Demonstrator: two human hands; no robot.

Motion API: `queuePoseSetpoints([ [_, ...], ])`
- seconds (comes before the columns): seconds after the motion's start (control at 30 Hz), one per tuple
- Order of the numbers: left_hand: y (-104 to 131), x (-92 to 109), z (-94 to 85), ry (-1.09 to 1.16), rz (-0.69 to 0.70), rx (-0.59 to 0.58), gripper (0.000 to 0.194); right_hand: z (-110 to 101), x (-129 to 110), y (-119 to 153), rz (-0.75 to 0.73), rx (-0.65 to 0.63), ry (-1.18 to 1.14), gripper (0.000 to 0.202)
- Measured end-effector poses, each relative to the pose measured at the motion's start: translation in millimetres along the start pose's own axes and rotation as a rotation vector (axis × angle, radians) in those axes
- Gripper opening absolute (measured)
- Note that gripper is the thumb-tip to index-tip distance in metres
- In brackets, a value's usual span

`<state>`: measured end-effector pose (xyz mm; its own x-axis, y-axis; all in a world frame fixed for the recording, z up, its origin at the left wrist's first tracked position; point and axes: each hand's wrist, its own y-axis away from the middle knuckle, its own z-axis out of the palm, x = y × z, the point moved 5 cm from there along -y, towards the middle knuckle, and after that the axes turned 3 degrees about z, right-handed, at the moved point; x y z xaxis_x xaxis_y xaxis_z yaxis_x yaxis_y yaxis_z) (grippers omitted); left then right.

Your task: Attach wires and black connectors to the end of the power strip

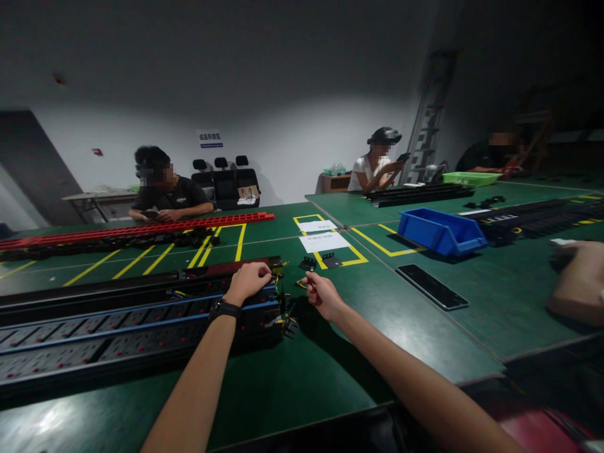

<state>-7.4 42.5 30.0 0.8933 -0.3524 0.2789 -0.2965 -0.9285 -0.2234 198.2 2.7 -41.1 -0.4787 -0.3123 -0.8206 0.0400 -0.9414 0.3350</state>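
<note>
My left hand, with a black watch on the wrist, rests on the right end of a long black assembly with blue rails. Its fingers are curled together near the assembly's end; what they pinch, if anything, is too small to tell. Just right of that end, my right hand is raised over the table with thumb and fingers pinched at a short yellow and dark wire end. Small black brackets lie on the green table beyond it. Loose wires and a dark bracket stick out of the assembly's end.
A blue bin and a phone lie to the right. White paper sheets lie ahead. Red rails cross the far left. People sit across the table, and another person's arm reaches in at the right edge.
</note>
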Motion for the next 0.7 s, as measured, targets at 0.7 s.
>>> queuePoseSetpoints([
  [0.7, 0.8, 2.1, -0.6, -0.069, -0.031, -0.017, 0.027, 2.1, 1.9, -1.1, 0.001, -0.016, 0.043, 0.030],
])
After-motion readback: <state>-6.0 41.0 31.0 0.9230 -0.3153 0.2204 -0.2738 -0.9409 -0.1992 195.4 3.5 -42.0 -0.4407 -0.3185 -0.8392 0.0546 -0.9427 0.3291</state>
